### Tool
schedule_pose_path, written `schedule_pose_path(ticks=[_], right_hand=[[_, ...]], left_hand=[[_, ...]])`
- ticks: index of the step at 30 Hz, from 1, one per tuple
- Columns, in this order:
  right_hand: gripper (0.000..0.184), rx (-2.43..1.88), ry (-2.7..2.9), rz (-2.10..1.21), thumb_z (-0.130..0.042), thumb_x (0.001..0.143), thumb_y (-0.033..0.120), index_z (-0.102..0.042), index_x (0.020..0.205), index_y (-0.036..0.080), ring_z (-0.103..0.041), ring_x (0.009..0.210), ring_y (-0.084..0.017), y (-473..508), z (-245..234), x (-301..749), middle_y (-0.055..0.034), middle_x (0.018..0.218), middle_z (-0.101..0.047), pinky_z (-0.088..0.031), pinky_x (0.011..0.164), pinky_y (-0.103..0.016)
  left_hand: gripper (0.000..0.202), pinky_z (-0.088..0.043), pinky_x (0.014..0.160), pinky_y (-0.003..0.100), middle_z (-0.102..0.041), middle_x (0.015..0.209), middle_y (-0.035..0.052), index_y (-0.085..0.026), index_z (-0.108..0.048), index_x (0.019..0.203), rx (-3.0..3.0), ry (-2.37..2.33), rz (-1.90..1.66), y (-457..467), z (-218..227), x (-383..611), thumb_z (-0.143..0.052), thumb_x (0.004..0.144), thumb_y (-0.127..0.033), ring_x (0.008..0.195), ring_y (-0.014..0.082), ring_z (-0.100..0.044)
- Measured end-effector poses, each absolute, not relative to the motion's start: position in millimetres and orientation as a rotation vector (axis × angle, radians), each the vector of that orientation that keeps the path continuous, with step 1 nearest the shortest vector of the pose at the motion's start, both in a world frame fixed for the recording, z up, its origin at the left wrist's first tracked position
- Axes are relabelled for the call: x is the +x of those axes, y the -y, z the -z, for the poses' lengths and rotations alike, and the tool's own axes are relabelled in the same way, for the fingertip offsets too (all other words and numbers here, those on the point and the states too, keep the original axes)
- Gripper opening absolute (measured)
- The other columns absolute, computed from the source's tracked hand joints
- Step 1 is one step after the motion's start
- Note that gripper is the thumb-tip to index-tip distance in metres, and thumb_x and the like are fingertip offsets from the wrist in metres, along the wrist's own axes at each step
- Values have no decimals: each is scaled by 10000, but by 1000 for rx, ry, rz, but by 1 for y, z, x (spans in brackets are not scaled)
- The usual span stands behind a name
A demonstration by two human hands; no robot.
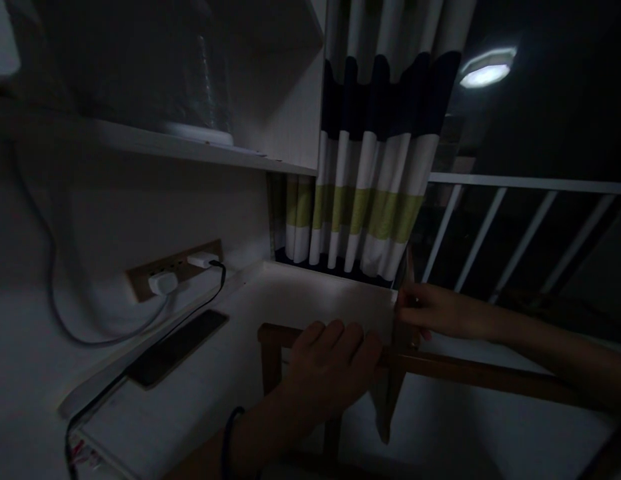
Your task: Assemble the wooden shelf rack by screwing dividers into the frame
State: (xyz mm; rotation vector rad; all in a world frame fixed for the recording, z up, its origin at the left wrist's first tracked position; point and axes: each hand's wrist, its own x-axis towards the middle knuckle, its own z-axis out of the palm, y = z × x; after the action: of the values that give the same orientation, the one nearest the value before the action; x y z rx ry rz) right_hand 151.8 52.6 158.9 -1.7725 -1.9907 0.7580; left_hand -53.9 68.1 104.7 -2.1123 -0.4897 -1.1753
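The scene is dim. My left hand (330,367) lies over the top rail of a wooden frame (470,373), fingers curled around the rail. My right hand (430,310) reaches in from the right and pinches an upright wooden piece (409,267) at the corner of a white surface (310,293). What sits between its fingertips beyond that wood is too dark to make out. A dark band circles my left wrist.
A dark phone (177,347) lies on the white ledge, cabled to a wall socket strip (173,270) with white plugs. A striped curtain (375,167) hangs behind. A shelf (190,147) is above, a white railing (530,183) to the right, a lamp (485,70) overhead.
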Motion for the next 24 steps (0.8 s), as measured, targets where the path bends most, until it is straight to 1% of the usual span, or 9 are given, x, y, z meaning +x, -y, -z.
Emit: schedule_pose_path(ticks=[3, 7, 12, 15, 18, 20, 21, 24], right_hand=[[112, -1771, 1974, -791, -454, 700, 281, -428, 718, 174, -503, 491, -110, -55, -161, 141, 33, 542, -506, -381, 459, -210], [120, -1875, 1989, -677, -466, 698, 294, -430, 695, 179, -509, 484, -119, -59, -164, 114, 27, 507, -504, -349, 441, -203], [121, -1951, 2064, -423, -492, 678, 282, -461, 648, 168, -506, 587, -129, -60, -168, 89, -17, 634, -547, -325, 478, -213], [113, -1946, 2075, -431, -477, 687, 277, -469, 665, 167, -498, 576, -125, -58, -168, 86, -13, 636, -550, -316, 466, -214], [116, -1935, 2081, -429, -466, 696, 277, -467, 666, 165, -489, 539, -118, -55, -167, 87, -9, 606, -540, -302, 436, -208], [120, -1946, 2087, -396, -462, 704, 276, -459, 655, 166, -475, 513, -112, -55, -166, 87, -5, 581, -523, -289, 426, -205], [127, -1952, 2089, -379, -458, 712, 278, -455, 650, 167, -468, 507, -109, -55, -166, 86, -4, 572, -515, -283, 427, -205], [153, -1970, 2108, -349, -447, 733, 286, -447, 636, 167, -475, 525, -113, -57, -165, 83, -13, 583, -518, -280, 446, -210]], left_hand=[[102, -263, 482, 292, -490, 541, -44, -181, -502, 752, -2127, 445, 1184, -65, -105, -53, -558, 708, -253, 493, 134, -445], [112, -283, 478, 292, -538, 569, -38, -165, -514, 813, -2118, 386, 1236, -57, -104, -51, -523, 734, -243, 495, 132, -468], [157, -341, 476, 288, -570, 581, -14, -145, -501, 829, -2148, 395, 1301, -55, -104, -49, -473, 791, -294, 513, 137, -511], [242, -385, 493, 265, -597, 655, 0, -147, -476, 824, -2252, 299, 1285, -58, -112, -57, -526, 765, -376, 573, 132, -542], [421, -413, 516, 252, -596, 699, 6, -160, -465, 833, -2339, 287, 1275, -63, -126, -75, -547, 688, -546, 619, 133, -553], [506, -403, 504, 247, -589, 701, 4, -166, -483, 855, -2435, 382, 1157, -70, -135, -87, -515, 650, -627, 623, 133, -555], [514, -385, 486, 240, -584, 690, -2, -172, -494, 848, -2484, 439, 1070, -75, -139, -93, -499, 645, -644, 615, 131, -554], [436, -334, 463, 214, -552, 604, -45, -188, -507, 729, -2678, 489, 822, -89, -145, -105, -467, 689, -620, 541, 90, -529]])
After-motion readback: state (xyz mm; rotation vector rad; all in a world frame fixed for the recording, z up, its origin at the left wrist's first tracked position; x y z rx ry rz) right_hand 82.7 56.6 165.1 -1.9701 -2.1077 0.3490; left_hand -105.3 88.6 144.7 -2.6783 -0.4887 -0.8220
